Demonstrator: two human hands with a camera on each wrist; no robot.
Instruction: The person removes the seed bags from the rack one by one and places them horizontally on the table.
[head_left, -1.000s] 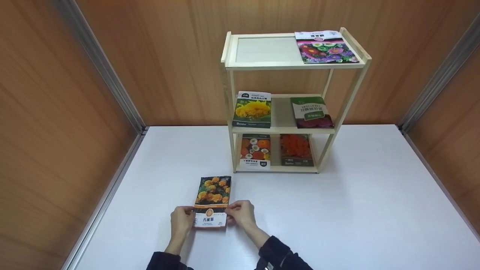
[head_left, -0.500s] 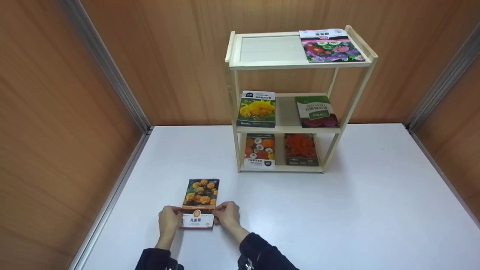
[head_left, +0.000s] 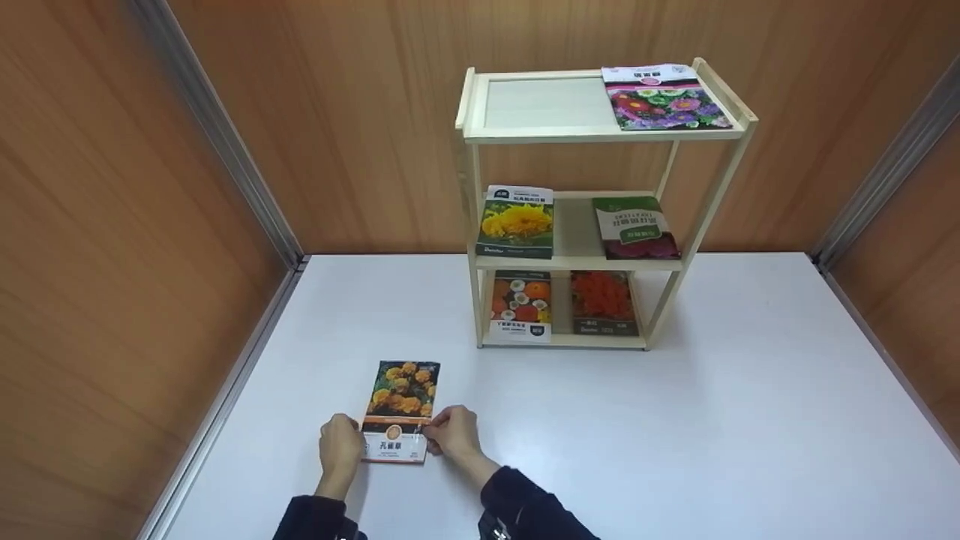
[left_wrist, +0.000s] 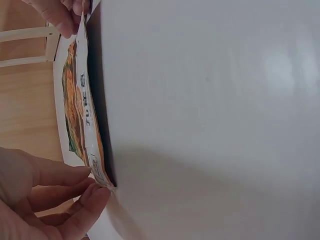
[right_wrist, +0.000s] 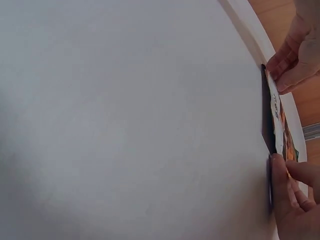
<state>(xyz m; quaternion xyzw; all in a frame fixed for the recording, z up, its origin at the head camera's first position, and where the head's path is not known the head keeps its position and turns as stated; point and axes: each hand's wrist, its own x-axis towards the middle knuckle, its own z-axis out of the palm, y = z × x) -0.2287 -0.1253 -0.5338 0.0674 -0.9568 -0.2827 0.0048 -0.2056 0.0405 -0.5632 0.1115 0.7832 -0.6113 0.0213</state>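
An orange-flowered seed packet (head_left: 401, 409), its lower part white with dark lettering, lies on the white table in front of the shelf. My left hand (head_left: 341, 451) pinches its lower left edge between thumb and fingers; the left wrist view shows these fingers (left_wrist: 82, 200) at the packet's corner. On the opposite side, my right hand (head_left: 455, 436) pinches the right edge with thumb and fingertips. Seen low in the right wrist view, the packet (right_wrist: 276, 117) has its near edge slightly raised off the table, with a dark shadow under it.
Behind stands a pale three-tier shelf (head_left: 585, 262). Its top holds a purple-and-pink flower packet (head_left: 667, 101). On the middle tier are a yellow-flowered packet (head_left: 517, 223) and a green-and-maroon one (head_left: 637, 229). An orange-and-white packet (head_left: 521, 306) and a red one (head_left: 604, 302) sit lowest. Wooden walls enclose the table.
Both hands have slid the orange-flowered seed packet a little to the left relative to the shelf, mostly in the first half second. Both hands stay at its edges. The head view has shifted slightly.
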